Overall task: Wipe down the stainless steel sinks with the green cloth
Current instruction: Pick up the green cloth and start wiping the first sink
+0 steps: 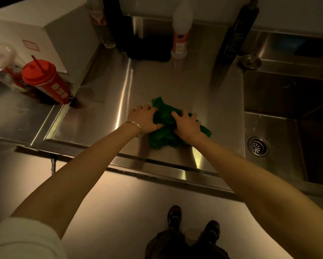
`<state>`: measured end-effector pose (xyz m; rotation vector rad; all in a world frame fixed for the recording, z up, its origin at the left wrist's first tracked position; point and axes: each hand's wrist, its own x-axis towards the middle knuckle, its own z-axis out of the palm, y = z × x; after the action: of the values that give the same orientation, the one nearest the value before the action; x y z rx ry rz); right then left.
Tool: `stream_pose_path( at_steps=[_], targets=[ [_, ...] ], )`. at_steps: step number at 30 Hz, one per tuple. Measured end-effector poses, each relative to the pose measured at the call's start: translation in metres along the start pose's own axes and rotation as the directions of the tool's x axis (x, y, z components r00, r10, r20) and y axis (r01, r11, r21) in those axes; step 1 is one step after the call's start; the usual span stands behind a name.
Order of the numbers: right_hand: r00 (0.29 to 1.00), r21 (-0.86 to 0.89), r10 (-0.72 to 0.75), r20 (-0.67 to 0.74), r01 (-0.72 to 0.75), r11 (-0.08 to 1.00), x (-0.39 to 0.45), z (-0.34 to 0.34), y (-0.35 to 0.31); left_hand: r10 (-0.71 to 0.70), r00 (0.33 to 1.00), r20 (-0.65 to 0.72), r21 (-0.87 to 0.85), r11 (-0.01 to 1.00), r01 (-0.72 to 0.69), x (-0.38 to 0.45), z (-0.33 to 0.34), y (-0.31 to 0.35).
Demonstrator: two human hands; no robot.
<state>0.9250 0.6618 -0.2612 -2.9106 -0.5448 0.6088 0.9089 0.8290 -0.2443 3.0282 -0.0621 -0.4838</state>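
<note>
Both hands press on the green cloth [164, 128]: the left hand [144, 118] has its thumb tucked into the folds and its fingers spread partly onto bare steel, while the right hand [187, 124] lies over the bundle with fingers splayed, though the dim light leaves it unclear whether they pinch the fabric. Bunched and rumpled, the soft cloth sits on the flat, brushed drainboard [175, 85], at about nine o'clock from the sink basin [280, 94] with its round slotted drain [258, 146]. A wadded cloth would likely wipe unevenly and leave streaks. Sweeping toward twelve o'clock could topple the tall plastic bottle [181, 34]; toward ten o'clock stands a red lidded cup [46, 81] with a straw.
</note>
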Motion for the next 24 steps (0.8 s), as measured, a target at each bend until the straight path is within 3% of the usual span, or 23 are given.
stream_pose_path(
  at_steps=[7,13,16,21,24],
  targets=[
    [1.000,-0.115,-0.022,-0.002,0.022,0.993,-0.025,-0.023,0.077,0.122,0.993,-0.004,-0.024,0.992,-0.122,0.018,-0.005,0.036],
    [0.959,-0.299,-0.074,-0.272,-0.012,0.954,-0.053,-0.050,0.098,0.248,0.969,-0.004,-0.026,0.968,-0.248,0.030,-0.005,0.083],
    [0.937,-0.200,-0.099,-0.334,0.033,0.979,-0.055,-0.038,0.088,0.301,0.954,0.011,-0.024,0.953,-0.301,0.034,-0.004,0.093],
    [0.996,0.081,-0.052,-0.073,0.058,0.995,-0.050,-0.006,0.090,0.283,0.957,0.059,0.035,0.958,-0.286,0.032,0.001,0.081],
    [0.997,0.054,-0.069,0.044,0.067,0.996,-0.045,0.002,0.090,0.296,0.952,0.078,0.008,0.955,-0.298,0.029,0.000,0.073]
  ],
)
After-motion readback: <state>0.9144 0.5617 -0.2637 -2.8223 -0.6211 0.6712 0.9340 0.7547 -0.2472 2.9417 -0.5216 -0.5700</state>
